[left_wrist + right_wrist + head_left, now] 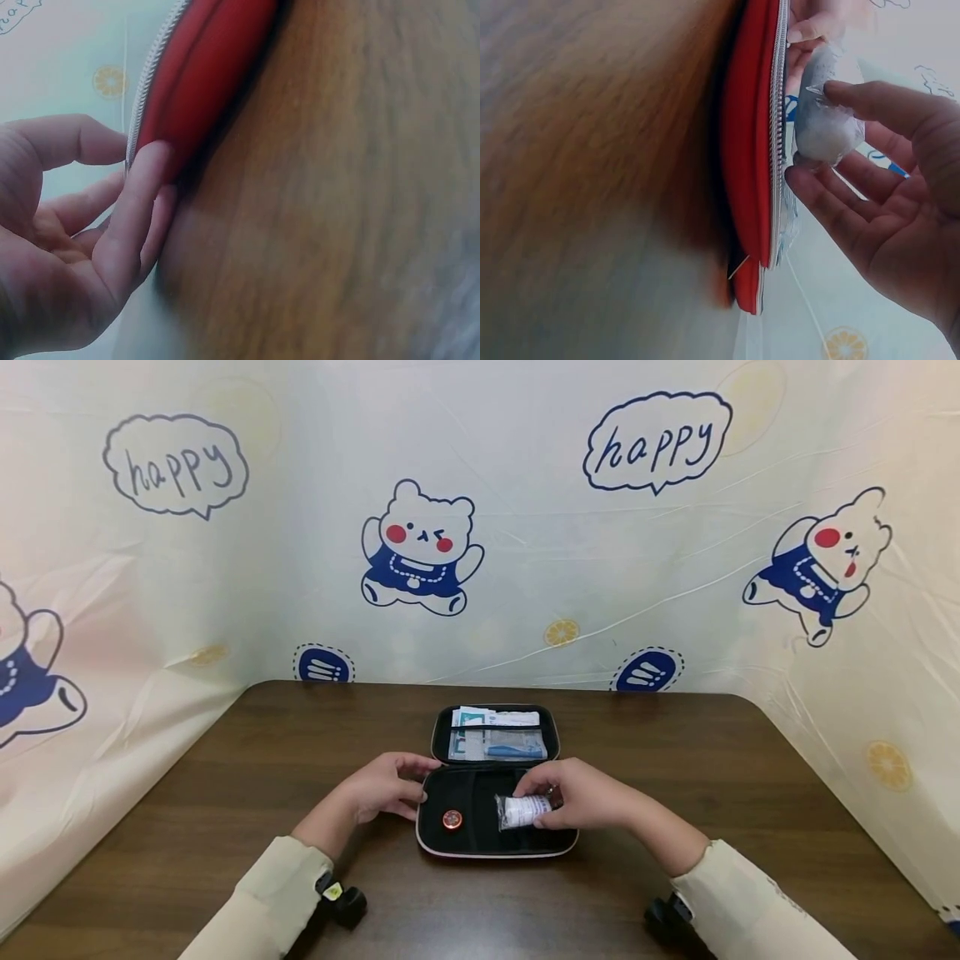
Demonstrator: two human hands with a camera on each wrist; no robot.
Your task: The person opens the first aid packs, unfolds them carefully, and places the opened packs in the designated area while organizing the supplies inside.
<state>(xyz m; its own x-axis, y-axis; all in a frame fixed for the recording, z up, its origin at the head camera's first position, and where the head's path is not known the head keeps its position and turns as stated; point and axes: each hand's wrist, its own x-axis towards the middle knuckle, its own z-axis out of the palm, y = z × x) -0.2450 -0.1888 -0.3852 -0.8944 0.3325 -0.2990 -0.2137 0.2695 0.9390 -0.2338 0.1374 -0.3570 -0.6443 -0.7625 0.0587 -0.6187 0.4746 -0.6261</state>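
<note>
In the head view a zippered first-aid case (486, 853) lies unfolded on the table, black inside; the right wrist view shows its red shell (744, 142). My right hand (581, 793) pinches a white bandage roll in clear wrap (522, 811) between thumb and fingers, over the right part of the near half. The same bandage roll (829, 124) shows just above the zipper rim in the right wrist view. At the case's left edge, my left hand (382, 787) holds the rim, with fingertips (154, 161) against the red side. A small round red tin (452, 820) sits inside, left.
The case's far half lies open, with flat packets (468, 745) and a blue-and-white item (516, 749) tucked behind its mesh pocket. Brown wooden table (315, 727) surrounds the case. A printed curtain (525, 527) hangs behind the table's far edge.
</note>
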